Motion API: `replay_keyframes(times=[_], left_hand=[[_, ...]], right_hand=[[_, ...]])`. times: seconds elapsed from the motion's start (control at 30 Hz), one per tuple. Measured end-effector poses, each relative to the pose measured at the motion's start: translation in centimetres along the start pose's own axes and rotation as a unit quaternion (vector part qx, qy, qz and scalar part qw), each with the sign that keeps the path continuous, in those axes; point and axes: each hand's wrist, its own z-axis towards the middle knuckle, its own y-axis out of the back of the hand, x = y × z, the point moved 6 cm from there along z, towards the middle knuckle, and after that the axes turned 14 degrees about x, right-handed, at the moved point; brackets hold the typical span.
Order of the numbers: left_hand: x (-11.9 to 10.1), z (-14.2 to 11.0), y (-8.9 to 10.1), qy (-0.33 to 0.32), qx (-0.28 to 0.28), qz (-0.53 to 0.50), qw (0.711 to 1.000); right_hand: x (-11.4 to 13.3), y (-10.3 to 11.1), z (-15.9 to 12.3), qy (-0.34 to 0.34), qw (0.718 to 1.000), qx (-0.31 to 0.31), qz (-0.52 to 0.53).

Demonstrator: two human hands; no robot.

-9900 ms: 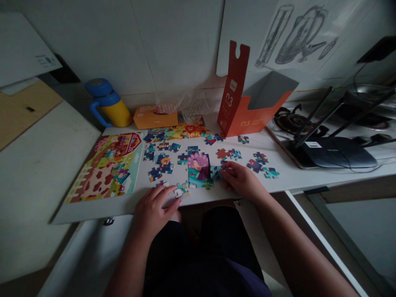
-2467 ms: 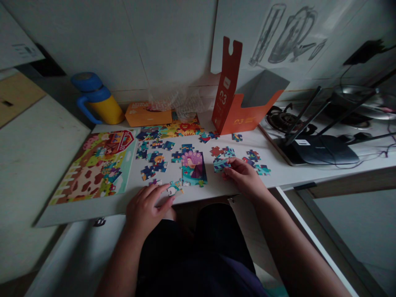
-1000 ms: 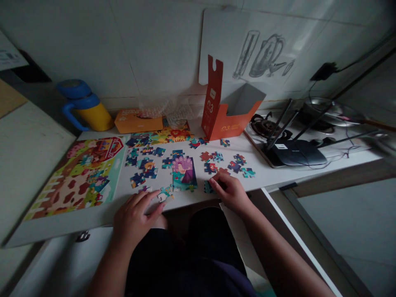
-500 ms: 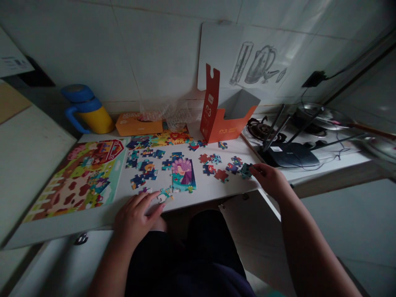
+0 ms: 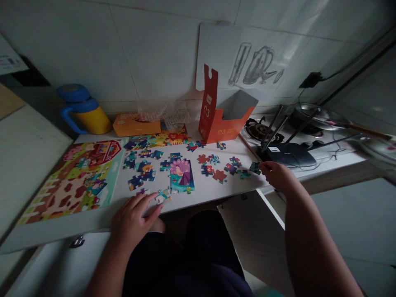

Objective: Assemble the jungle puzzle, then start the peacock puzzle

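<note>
My right hand (image 5: pixel 274 173) is closed, pinching a dark teal puzzle piece (image 5: pixel 255 167) at the right side of the white tabletop. Just left of it lies a teal puzzle piece (image 5: pixel 244 174). At the front edge rests my left hand (image 5: pixel 133 214), thumb and fingers apart, the fingertips by a white-and-teal puzzle piece (image 5: pixel 161 196); whether they touch it I cannot tell. Between my hands is a joined peacock section (image 5: pixel 182 175) in purple and teal. Loose pieces lie on both sides of it, including a red-brown puzzle piece (image 5: pixel 219 176).
A farm picture puzzle (image 5: pixel 74 181) covers the left of the table. Behind stand a blue-and-yellow jug (image 5: pixel 89 111), a low orange box (image 5: pixel 136 125) and a tall open orange box (image 5: pixel 227 130). A black router (image 5: pixel 287 154) with antennas sits by the gas burner (image 5: pixel 261 131).
My right hand has moved right with the dark teal piece, uncovering a teal piece on the table. My left hand stays about where it was; the view has shifted slightly.
</note>
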Motion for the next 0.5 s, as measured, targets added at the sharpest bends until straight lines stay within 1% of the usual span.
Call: replay_keyframes(times=[0.07,0.13,0.17,0.23,0.3,0.4,0.47,0.5], left_hand=[[0.0,0.0,0.1,0.000,0.000,0.001,1.000],[-0.1,0.1,0.2,0.000,-0.002,-0.002,1.000],[-0.1,0.1,0.2,0.000,-0.004,-0.005,1.000],[-0.1,0.2,0.2,-0.001,-0.006,-0.014,1.000],[-0.1,0.2,0.2,0.001,-0.008,-0.017,1.000],[-0.1,0.2,0.2,0.005,-0.004,-0.012,1.000],[0.0,0.2,0.0,0.005,0.002,-0.008,1.000],[0.0,0.2,0.0,0.006,0.005,-0.007,1.000]], right_hand=[[-0.4,-0.5,0.4,-0.009,0.998,0.052,0.018],[-0.1,-0.8,0.7,-0.008,0.997,0.070,0.022],[0.2,-0.9,0.8,-0.007,0.998,0.062,0.017],[0.9,-0.9,0.8,-0.001,1.000,0.023,0.001],[1.8,-1.0,0.7,0.015,1.000,-0.016,-0.014],[2.7,-1.2,0.2,0.042,0.997,-0.058,-0.024],[3.0,-1.2,-0.3,0.064,0.996,-0.058,-0.024],[3.3,-1.3,-0.5,0.081,0.996,-0.040,-0.023]])
